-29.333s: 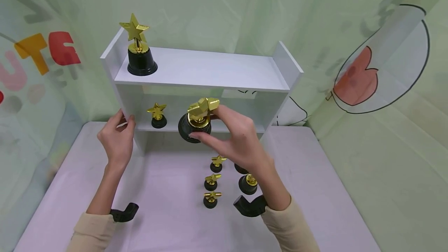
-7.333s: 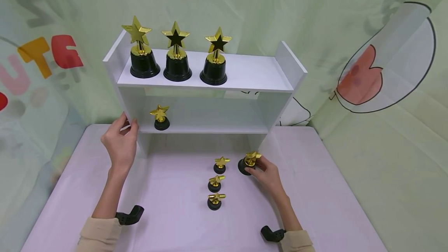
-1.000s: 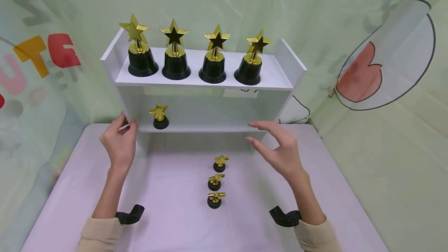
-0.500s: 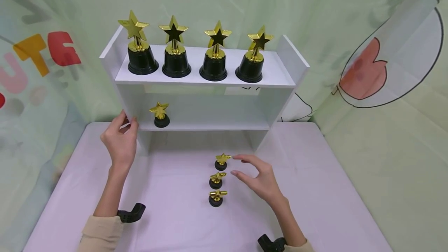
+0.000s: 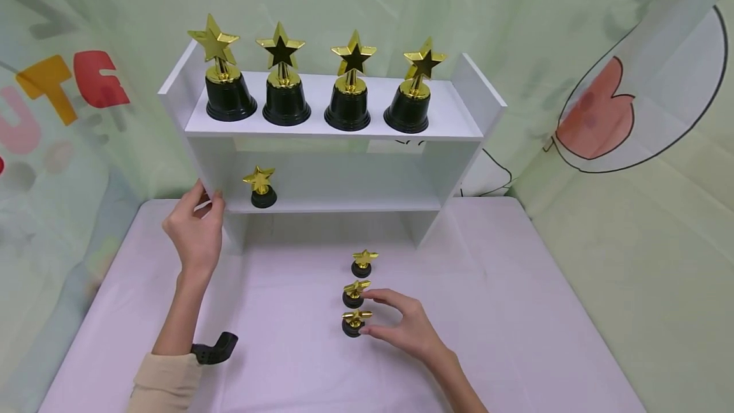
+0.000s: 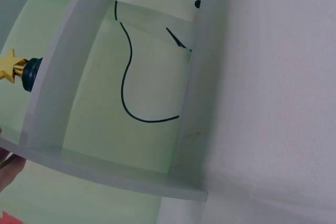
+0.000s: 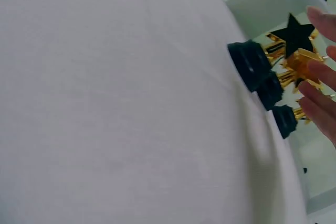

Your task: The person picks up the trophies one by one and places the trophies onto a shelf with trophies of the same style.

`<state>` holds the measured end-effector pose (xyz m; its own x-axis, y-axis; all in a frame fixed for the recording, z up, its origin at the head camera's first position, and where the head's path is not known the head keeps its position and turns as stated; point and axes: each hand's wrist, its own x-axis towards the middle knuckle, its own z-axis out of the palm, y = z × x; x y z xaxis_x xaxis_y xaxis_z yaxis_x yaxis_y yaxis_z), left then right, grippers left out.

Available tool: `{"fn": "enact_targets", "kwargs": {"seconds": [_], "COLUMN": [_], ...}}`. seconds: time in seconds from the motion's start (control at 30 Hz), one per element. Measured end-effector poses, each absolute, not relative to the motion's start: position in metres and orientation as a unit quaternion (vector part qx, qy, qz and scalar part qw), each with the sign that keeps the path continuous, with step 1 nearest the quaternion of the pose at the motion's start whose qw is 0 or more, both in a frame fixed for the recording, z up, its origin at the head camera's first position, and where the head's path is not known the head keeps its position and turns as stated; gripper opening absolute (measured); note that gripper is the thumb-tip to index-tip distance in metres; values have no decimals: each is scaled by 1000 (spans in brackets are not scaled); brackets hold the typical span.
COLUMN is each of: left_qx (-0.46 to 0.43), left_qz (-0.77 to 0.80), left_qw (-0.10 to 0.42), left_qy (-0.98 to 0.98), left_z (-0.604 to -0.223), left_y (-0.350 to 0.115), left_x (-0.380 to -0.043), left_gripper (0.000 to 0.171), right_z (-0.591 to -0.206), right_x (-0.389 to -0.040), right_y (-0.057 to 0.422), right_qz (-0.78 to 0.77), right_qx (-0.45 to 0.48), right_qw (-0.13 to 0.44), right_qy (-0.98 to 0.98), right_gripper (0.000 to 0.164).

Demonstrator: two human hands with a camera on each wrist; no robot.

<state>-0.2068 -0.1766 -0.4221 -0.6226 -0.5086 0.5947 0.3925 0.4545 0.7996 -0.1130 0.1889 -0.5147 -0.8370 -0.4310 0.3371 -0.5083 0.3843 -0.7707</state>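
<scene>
My left hand (image 5: pixel 195 228) grips the left side panel of the white shelf (image 5: pixel 332 210), thumb in front and fingers behind; in the left wrist view only its fingertips (image 6: pixel 11 171) show at the panel. My right hand (image 5: pixel 404 324) is at the small gold-star trophies on the table, thumb and fingers parted. Its thumb tip is by the base of the nearest trophy (image 5: pixel 352 325), its index fingertip by the middle trophy (image 5: pixel 353 298). A third small trophy (image 5: pixel 362 268) stands behind these. In the right wrist view, the fingers (image 7: pixel 320 69) overlap the stars.
Several large star trophies (image 5: pixel 287 104) stand in a row on the top shelf board. One small trophy (image 5: pixel 263 196) stands at the left of the middle board. A table with a pale cloth (image 5: pixel 516 336) lies under everything, with a printed curtain (image 5: pixel 619 260) around it.
My right hand has come down from beside the shelf to the two nearer small trophies. Earlier, the top row grew from one large trophy to several. My left hand stays on the side panel.
</scene>
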Motion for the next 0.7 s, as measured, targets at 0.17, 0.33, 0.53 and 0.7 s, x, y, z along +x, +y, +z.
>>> {"fn": "enact_targets", "kwargs": {"seconds": [0.17, 0.33, 0.53, 0.7], "left_qx": [38, 38, 39, 42], "left_qz": [-515, -514, -509, -512], "left_qw": [433, 431, 427, 425], "left_qy": [-738, -740, -746, -745], "left_z": [-422, -423, -423, -422], "left_y": [-177, -178, -178, -178], "left_x": [-207, -208, -208, -207], "left_gripper": [29, 29, 30, 31], "right_z": [-528, -536, -541, -540], "right_x": [-113, -113, -111, -110], "right_y": [183, 180, 175, 171], "right_qz": [482, 487, 477, 465], "right_qx": [290, 294, 280, 280], "right_qw": [23, 11, 8, 17], "right_qy": [-827, -822, -833, -840], "right_gripper": [52, 51, 50, 48]}}
